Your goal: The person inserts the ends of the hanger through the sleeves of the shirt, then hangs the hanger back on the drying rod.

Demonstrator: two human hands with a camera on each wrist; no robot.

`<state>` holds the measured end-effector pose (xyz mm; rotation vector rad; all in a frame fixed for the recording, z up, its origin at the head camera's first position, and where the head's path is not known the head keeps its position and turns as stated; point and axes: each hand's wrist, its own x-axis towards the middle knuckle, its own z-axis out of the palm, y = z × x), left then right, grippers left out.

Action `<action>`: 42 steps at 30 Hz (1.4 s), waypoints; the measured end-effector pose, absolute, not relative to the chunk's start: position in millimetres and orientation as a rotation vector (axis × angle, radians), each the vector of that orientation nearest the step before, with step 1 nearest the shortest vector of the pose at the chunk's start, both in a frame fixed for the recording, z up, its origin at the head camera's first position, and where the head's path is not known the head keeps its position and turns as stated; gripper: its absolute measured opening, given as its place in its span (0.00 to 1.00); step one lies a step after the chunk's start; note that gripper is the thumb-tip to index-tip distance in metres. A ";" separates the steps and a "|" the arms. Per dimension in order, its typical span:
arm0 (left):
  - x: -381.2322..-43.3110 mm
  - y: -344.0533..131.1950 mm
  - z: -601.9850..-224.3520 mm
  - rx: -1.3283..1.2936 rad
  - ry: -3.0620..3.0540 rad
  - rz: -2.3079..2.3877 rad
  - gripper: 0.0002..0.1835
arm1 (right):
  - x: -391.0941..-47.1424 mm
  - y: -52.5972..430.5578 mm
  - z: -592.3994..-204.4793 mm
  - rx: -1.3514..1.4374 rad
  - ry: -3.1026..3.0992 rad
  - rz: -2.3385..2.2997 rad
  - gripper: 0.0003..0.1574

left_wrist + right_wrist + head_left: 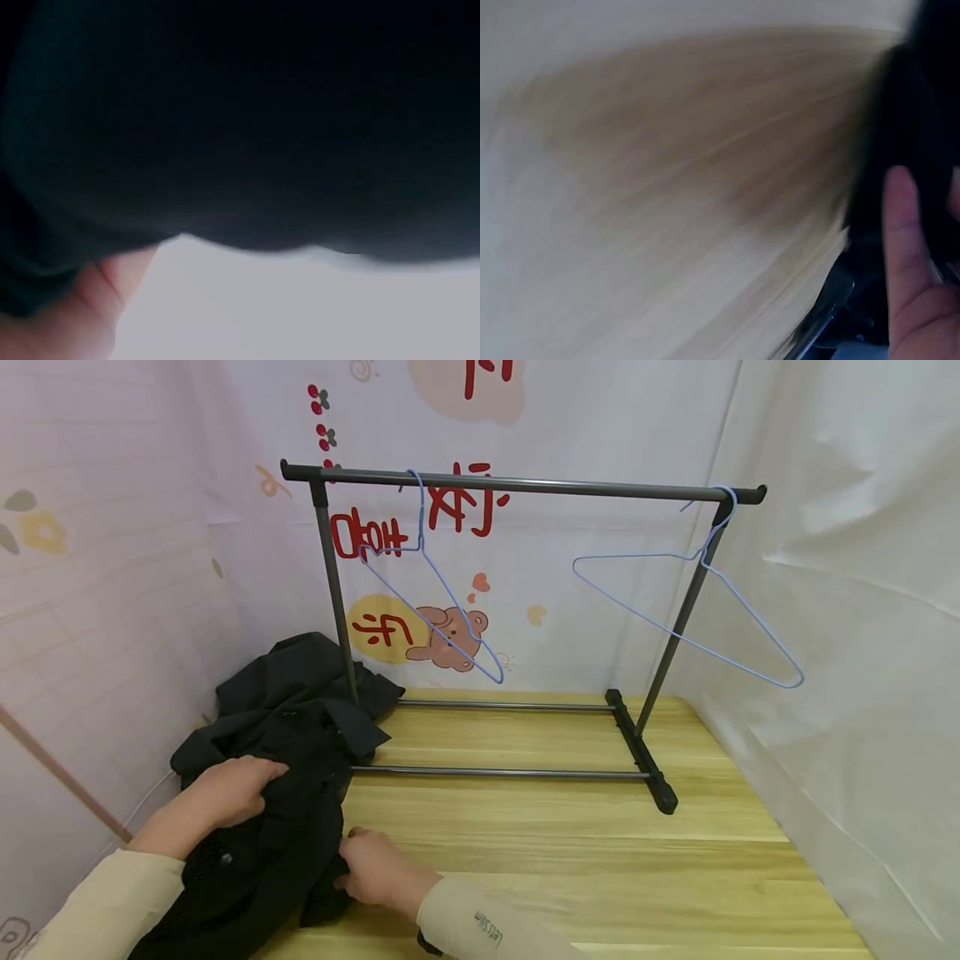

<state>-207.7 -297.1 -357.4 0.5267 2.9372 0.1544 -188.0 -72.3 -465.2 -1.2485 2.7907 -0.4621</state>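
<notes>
A crumpled heap of black clothing [300,827] lies at the left of the table, with pointed flaps like a collar and a small shiny button. Its exact kind is hard to tell. My left hand [232,789] grips the cloth on its upper left side, the fingers partly hidden. Lower down, my right hand [378,868] holds the right edge of the same clothing. The left wrist view is mostly filled by dark cloth [247,150], with part of the left hand [94,307] below it. In the right wrist view, a finger [904,225] lies along the black cloth.
Behind stands a dark metal clothes rack [555,487], its left foot covered by the clothing. Two blue wire hangers hang from the bar, one on the left [450,597] and one on the right [750,610]. White printed curtains surround the wood-grain table [600,860].
</notes>
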 end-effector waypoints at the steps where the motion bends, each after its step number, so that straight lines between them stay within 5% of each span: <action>1: -208.3 -291.5 -350.5 0.539 2.953 0.184 0.25 | -188.9 -70.6 -463.4 -1.202 2.787 -0.616 0.06; 7: -215.1 -252.9 -331.3 0.669 3.047 0.389 0.29 | -191.3 -53.7 -440.7 -0.765 2.509 -1.566 0.04; 16: -242.8 -184.7 -333.5 0.856 3.083 0.699 0.22 | -214.6 -3.9 -412.7 -0.418 2.333 -2.038 0.11; 30: -265.6 -81.4 -381.7 0.668 2.363 1.716 0.23 | -236.3 105.5 -390.7 -0.343 2.531 -2.012 0.14; 36: -268.5 -92.2 -406.2 0.401 2.176 1.823 0.19 | -244.3 156.0 -403.9 -0.466 2.600 -1.652 0.26; 42: -284.2 -133.7 -421.1 0.194 2.405 1.675 0.20 | -258.7 212.7 -417.5 -0.393 2.694 -1.483 0.26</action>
